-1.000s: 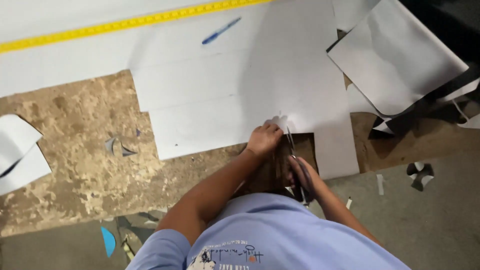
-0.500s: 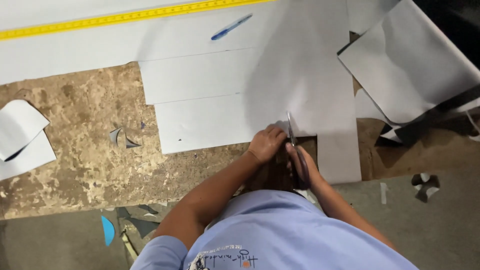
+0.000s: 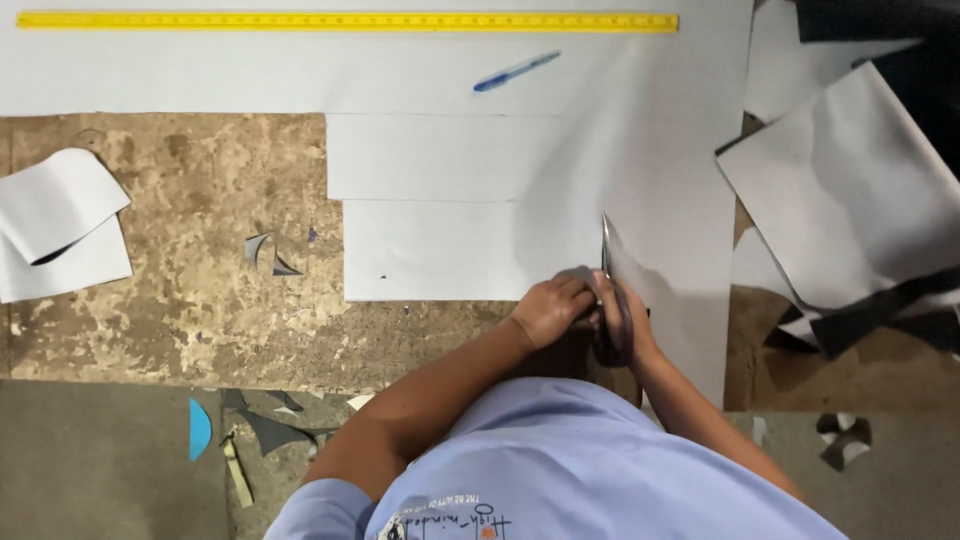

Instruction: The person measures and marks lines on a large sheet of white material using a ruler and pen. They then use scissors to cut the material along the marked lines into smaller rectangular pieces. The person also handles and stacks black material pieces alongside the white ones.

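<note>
Brown floor; scissors [image 3: 606, 250] farther up white sheet [image 3: 660, 150] than before

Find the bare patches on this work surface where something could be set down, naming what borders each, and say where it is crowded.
Bare brown board lies between the curled white offcuts and the large white sheet, with only small scraps. The sheet is bare between the yellow ruler and blue pen. Crowded: both hands with scissors, and the loose sheets at right.

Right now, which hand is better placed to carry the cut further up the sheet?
Right. The right hand grips the scissors, blades pointing up the white sheet; the left hand only presses the sheet beside them.
</note>
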